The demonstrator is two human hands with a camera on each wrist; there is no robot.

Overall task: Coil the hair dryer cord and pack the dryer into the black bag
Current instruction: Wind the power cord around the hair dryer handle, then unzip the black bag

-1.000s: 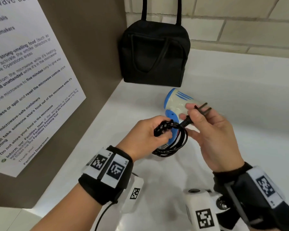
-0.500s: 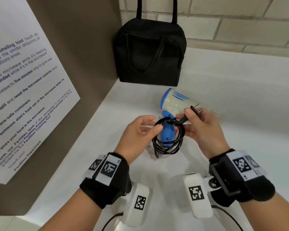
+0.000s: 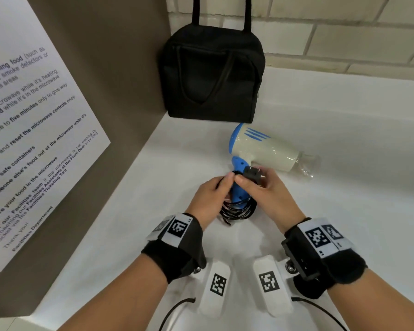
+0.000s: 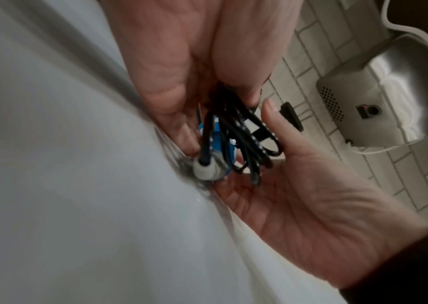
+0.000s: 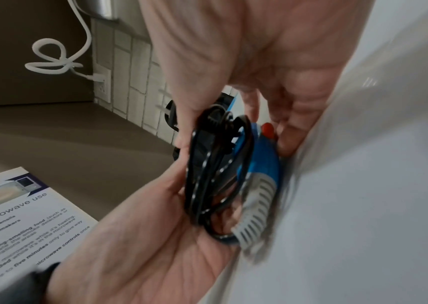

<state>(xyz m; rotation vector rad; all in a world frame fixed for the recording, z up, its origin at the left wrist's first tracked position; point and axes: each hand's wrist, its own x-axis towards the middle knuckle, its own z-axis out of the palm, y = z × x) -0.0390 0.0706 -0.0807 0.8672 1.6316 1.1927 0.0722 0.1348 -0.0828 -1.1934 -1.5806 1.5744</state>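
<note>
The black bag (image 3: 213,75) stands upright and closed in the back corner of the white counter (image 3: 344,199). In front of it lies the hair dryer (image 3: 265,151), cream body and blue handle (image 3: 237,189). Its black cord (image 3: 237,210) is gathered in a coil over the handle. My left hand (image 3: 225,185) pinches the top of the coil (image 4: 236,131). Against it, my right hand (image 3: 246,181) holds the black plug (image 3: 252,175) between thumb and fingers. In the right wrist view the coil (image 5: 207,176) lies beside the blue handle (image 5: 262,164), with my left palm under it.
A brown side panel with a white microwave notice (image 3: 34,139) walls off the left. Pale tiles (image 3: 332,39) run behind the bag. A metal wall unit (image 4: 379,98) and an outlet with a white cable (image 5: 101,80) sit higher up.
My right hand has brought the plug down onto the top of the coil. My left hand has closed on the coil again. Both hands now sit lower, over the blue handle.
</note>
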